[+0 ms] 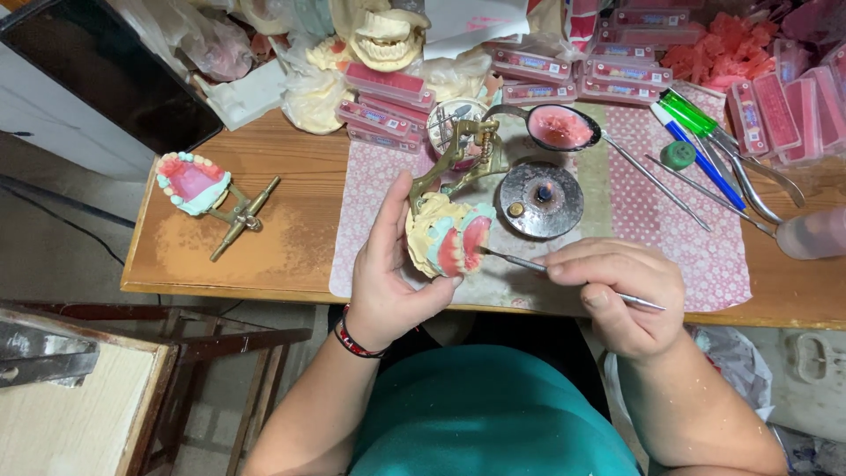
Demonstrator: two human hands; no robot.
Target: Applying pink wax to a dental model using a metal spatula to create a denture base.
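We see the left hand [388, 282] gripping the denture model [445, 236], the right hand [617, 295] pinching a metal tool [529, 263]; flat pink boxes [573, 70] stacked behind on the surface [291, 176].

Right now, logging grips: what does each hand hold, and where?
Left hand grips the denture model by its plaster side; right hand pinches the metal tool mid-shaft.

A wooden table [291, 176] carries a floral mat [696, 256] (pink-patterned), a second dental model [194, 183] and trays [388, 97].
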